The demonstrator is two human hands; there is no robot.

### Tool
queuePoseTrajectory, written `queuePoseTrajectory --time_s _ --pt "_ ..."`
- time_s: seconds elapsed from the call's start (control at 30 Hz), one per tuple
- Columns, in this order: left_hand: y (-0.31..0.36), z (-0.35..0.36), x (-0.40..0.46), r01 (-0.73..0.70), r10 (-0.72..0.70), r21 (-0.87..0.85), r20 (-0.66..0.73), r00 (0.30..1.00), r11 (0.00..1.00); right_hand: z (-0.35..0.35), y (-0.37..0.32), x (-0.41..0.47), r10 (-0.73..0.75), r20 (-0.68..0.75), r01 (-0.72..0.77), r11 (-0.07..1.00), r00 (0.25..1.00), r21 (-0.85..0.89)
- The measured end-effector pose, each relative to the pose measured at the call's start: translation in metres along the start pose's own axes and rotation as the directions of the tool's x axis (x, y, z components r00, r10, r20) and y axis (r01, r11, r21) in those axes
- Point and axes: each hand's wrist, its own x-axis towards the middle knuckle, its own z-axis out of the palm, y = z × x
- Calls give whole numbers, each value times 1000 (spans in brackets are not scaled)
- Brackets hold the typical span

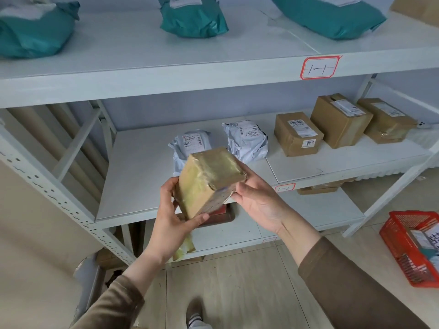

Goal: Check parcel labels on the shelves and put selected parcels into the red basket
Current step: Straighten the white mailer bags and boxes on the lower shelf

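Observation:
Both my hands hold a small cardboard parcel [209, 181] wrapped in shiny tape, tilted, in front of the middle shelf [142, 181]. My left hand [172, 222] grips its lower left corner with thumb and fingers. My right hand [259, 203] supports its right end, fingers curled behind it. A label shows partly on the parcel's right side face. The red basket [401, 245] stands on the floor at the far right with parcels inside.
Two white poly-bag parcels [248, 141] and three brown boxes [339, 119] lie on the middle shelf. Teal bags [193, 17] sit on the top shelf, tagged 1-1 [319, 67]. A lower shelf holds more parcels. My shoe [196, 312] is on the tiled floor.

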Motion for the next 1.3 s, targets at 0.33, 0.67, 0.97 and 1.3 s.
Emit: queuePoseTrajectory --time_s 0.33,0.67,0.97,1.3 --pt "-44 -38 13 501 -551 -483 45 833 718 18 87 52 386 -186 -425 860 904 -283" --pt "-101 -118 83 533 -690 -497 -208 693 685 57 154 199 403 -304 -456 881 863 -127" --pt "-156 -166 166 611 -753 -481 -182 632 629 67 196 313 333 -503 -476 859 797 -186" --pt "-201 -180 210 669 -739 -330 -170 652 666 57 209 355 377 -545 -523 841 749 -138"
